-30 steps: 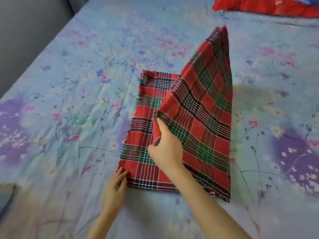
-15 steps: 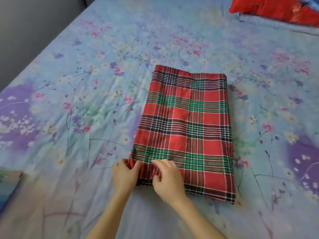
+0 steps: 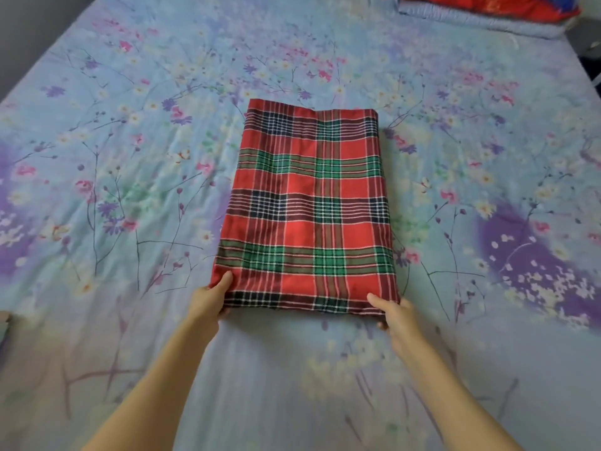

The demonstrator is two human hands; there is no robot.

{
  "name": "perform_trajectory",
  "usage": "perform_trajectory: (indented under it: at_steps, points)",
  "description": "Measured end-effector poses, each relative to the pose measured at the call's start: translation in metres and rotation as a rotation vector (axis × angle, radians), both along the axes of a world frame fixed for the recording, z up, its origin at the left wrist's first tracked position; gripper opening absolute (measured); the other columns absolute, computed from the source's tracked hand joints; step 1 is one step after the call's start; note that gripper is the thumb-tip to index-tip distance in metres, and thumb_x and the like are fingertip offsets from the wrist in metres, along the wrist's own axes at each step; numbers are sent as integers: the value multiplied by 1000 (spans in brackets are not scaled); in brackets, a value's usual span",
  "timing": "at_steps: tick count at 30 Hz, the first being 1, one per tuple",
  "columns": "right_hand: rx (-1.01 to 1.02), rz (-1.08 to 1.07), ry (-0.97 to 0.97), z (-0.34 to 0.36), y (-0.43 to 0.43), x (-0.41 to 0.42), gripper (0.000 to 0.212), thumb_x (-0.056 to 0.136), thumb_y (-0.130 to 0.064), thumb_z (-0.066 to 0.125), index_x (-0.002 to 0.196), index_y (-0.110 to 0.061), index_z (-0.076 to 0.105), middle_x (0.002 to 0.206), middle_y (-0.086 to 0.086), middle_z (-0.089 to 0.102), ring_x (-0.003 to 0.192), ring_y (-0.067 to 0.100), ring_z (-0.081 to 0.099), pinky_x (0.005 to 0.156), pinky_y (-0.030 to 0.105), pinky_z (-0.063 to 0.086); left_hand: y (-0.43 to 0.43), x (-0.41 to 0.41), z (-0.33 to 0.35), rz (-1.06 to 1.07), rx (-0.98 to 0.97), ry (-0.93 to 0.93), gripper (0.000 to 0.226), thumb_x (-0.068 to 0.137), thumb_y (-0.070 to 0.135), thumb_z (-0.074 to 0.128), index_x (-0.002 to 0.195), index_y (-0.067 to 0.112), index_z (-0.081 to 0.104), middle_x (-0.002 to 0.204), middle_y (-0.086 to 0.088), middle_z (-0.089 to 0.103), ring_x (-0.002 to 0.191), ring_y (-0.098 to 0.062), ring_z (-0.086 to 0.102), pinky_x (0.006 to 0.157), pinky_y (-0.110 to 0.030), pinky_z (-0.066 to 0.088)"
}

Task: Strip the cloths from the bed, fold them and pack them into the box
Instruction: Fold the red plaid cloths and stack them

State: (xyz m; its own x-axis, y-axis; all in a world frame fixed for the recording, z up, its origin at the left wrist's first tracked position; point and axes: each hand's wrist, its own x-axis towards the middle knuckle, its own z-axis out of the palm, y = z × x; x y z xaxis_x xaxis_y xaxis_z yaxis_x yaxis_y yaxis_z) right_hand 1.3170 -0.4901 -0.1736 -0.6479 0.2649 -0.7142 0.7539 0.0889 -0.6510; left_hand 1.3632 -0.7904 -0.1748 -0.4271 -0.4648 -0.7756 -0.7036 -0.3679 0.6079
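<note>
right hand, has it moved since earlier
Yes: the right hand slid rightward along the plaid cloth, from beside the left hand to its near right corner.

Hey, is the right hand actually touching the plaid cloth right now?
Touching. The head view shows the right hand at the near right corner of the folded plaid cloth, thumb lying on top of the fabric and fingers curled under its edge.

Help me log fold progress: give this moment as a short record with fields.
cloth: red plaid cloth, folded into a rectangle, lying flat
surface: floral bedsheet
left hand: grips the cloth's near left corner, thumb on top
right hand: grips its near right corner, thumb on top
far right: red bedding on a grey-blue quilt
</note>
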Motion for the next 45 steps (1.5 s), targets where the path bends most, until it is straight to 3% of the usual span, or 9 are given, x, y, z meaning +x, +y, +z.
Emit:
perform_trajectory:
  at_steps: [3,7,12,19,24,29,33,36,45]
  points:
    - [-142,-120,-35,26,3,12,24,75,-12,75,96,-6,64,91,1,62,74,16,50,59,29,39,1,8,13,-147,-145,-28,24,93,23,57,93,-2,58,87,-17,62,75,-30,61,70,-38,58]
    - [-262,-133,-135,81,18,62,18,74,5,69,88,-5,64,86,9,66,81,28,62,81,41,53,-1,49,62,-170,-52,-68,14,95,9,54,96,-4,50,75,-15,55,58,-26,60,36,-24,51]
    - [-272,-47,-478,159,41,160,51,53,8,66,103,3,59,84,17,66,75,27,62,62,36,58,-1,154,144,-306,45,-253,6,93,0,52,87,-2,52,61,-15,57,31,-12,55,33,-16,43]
    - [-423,-101,-525,255,71,170,12,67,3,57,77,0,51,61,9,40,27,10,37,32,21,45,-12,177,234,-236,166,-166,42,91,-4,51,126,16,38,49,-14,54,29,-12,44,28,-13,30]
    - [-362,-350,-333,235,48,92,20,92,-5,48,73,1,45,36,9,40,22,6,36,30,21,44,-11,77,227,-107,327,-133,29,100,3,31,76,0,48,38,-8,47,24,-7,41,25,-12,31]
    - [-408,-487,-141,191,10,5,13,98,-12,49,110,-6,51,81,23,55,50,24,64,42,34,55,-10,-9,170,115,300,-17,17,99,5,37,109,1,50,98,-14,57,67,-20,64,43,-25,51]
    - [273,9,-35,148,-14,-16,35,92,-18,53,126,-8,54,130,18,55,111,37,57,91,42,50,-5,-13,124,63,233,-13,37,96,16,44,131,5,44,121,-21,51,81,-26,54,83,-36,49]
    - [779,590,134,125,-35,0,45,92,-21,48,136,-15,48,135,11,53,116,31,55,92,37,45,-9,20,100,-46,0,15,22,93,15,46,113,7,51,78,-10,53,56,-19,40,62,-30,45]
    - [563,1231,457,109,-169,125,27,90,-16,50,113,-16,65,113,4,63,104,24,59,84,31,46,-61,215,85,170,-294,7,21,93,12,52,114,9,57,102,-10,62,88,-21,58,78,-35,50]
